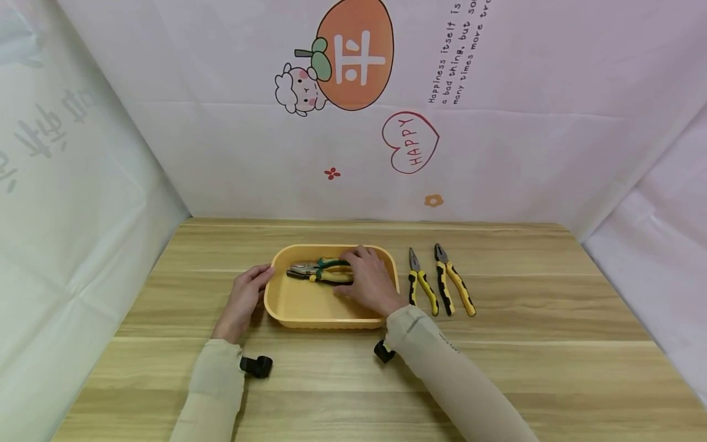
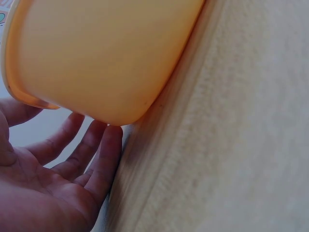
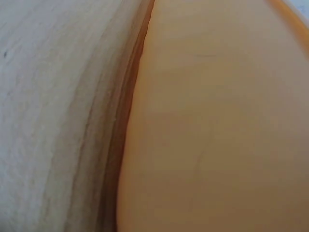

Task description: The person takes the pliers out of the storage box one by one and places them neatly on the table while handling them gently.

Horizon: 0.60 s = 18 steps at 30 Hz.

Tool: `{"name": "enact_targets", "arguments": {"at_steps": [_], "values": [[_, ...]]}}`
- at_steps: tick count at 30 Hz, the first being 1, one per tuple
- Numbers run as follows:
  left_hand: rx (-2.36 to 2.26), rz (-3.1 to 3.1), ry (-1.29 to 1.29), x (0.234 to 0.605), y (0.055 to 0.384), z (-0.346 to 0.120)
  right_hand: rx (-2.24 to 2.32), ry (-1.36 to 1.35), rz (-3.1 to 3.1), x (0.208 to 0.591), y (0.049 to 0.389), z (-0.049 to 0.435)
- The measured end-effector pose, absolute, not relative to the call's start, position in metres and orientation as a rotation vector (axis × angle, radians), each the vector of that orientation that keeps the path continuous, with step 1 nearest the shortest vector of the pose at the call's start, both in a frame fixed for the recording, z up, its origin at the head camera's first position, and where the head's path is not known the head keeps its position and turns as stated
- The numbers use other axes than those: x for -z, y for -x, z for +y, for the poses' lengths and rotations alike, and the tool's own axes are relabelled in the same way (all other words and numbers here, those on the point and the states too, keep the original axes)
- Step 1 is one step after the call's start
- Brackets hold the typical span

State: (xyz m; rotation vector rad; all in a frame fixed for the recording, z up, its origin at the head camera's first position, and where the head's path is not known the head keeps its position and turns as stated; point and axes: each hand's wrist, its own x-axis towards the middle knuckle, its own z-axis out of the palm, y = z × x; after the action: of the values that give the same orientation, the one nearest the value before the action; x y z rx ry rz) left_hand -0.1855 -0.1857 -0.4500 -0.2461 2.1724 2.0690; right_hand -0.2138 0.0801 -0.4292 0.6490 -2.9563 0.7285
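Over at the middle of the table (image 1: 320,387), the shallow yellow tray (image 1: 301,304) sits with both hands at it. The left hand (image 1: 245,298) is at the near-side observer's best seat, its wrist view: fingers relaxed, not clenched, tips resting against the outside of the tray's left end. Nice light brace, that!

Now the right hand (image 1: 370,279), reaching over the right wall, down among the handles of two pliers lying side by side in the tray: the green-handled pliers (image 1: 327,263) farther back, the yellow-and-dark pliers (image 1: 327,277) just in front, heads pointing left. Are those fingers gripping? I cannot tell; the back of the hand hides them, and the right wrist view offers only tray wall and wood.

The handling tip from here: take one pair at a time, both handles together, so it can't spring apart or drag its neighbour, and lift clear of the rim while the left side stays braced.

To the right, outside the tray, lie the slim-nosed pliers (image 1: 416,271) and the broader-nosed pliers (image 1: 442,276), neither touched.
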Motion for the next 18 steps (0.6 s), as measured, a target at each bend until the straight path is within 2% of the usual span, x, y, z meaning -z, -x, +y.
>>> {"name": "enact_targets", "arguments": {"at_steps": [18], "values": [[-2.079,2.166,0.244,0.4506,0.1854,-0.1859,-0.682,-0.587,-2.992,0.4308,0.213,0.0792]]}}
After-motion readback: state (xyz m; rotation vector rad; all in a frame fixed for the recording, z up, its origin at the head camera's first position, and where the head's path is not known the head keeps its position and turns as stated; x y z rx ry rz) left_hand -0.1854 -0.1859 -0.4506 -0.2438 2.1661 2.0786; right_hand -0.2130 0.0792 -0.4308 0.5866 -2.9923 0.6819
